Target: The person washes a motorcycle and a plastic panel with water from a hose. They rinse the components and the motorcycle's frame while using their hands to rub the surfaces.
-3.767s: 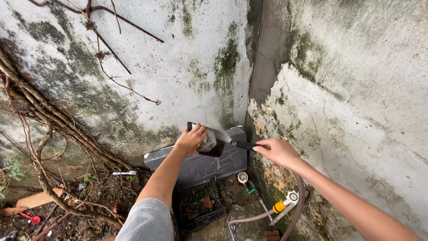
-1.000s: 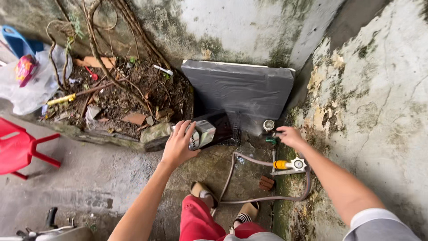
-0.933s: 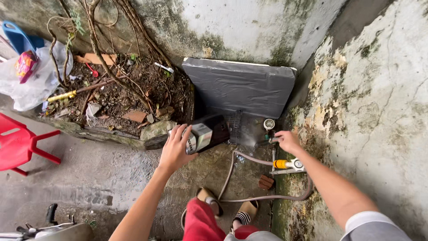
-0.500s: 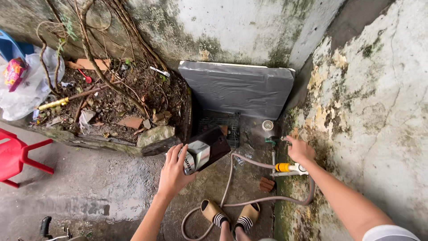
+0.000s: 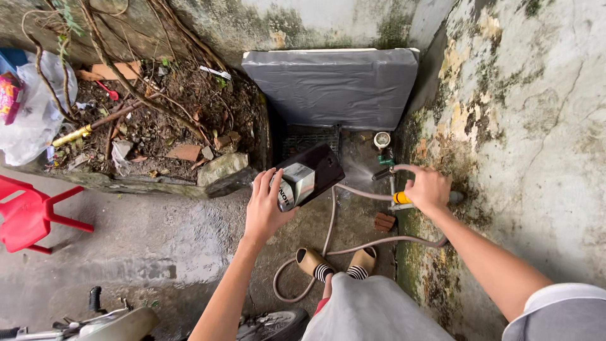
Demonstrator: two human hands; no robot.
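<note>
1. Black device point(image 5: 309, 179), a box-shaped unit with a silver label panel, is being held tilted above the wet concrete floor point(image 5: 158, 233), just in front of the black plastic crate point(image 5: 309, 136).
2. Left hand point(image 5: 265, 205) is gripping the device's near end; the fingers are curling over its top edge and the thumb is pressing on the side by the label.
3. Right hand point(image 5: 429, 188) is closing around the tap fitting beside the yellow hose connector point(image 5: 400, 197), at the foot of the right wall point(image 5: 536, 126); what lies under the palm is hidden.
4. Grey hose point(image 5: 353, 243) is running from the connector, looping across the floor and passing near the 2 sandalled feet point(image 5: 338, 264).
5. Small round gauge point(image 5: 381, 139) is standing on a green valve just beyond the right hand.
6. Dark grey wrapped board point(image 5: 331, 88) is leaning against the corner of the 2 mossy walls, behind the crate.
7. Soil bed point(image 5: 158, 120), edged with stones, is lying to the left of the board, holding roots, brick pieces and litter.
8. Red plastic chair point(image 5: 28, 215) is standing at the left edge, with a white plastic bag point(image 5: 31, 120) beyond it.
9. Brick fragment point(image 5: 383, 221) is lying just beside the hose, below the connector.
</note>
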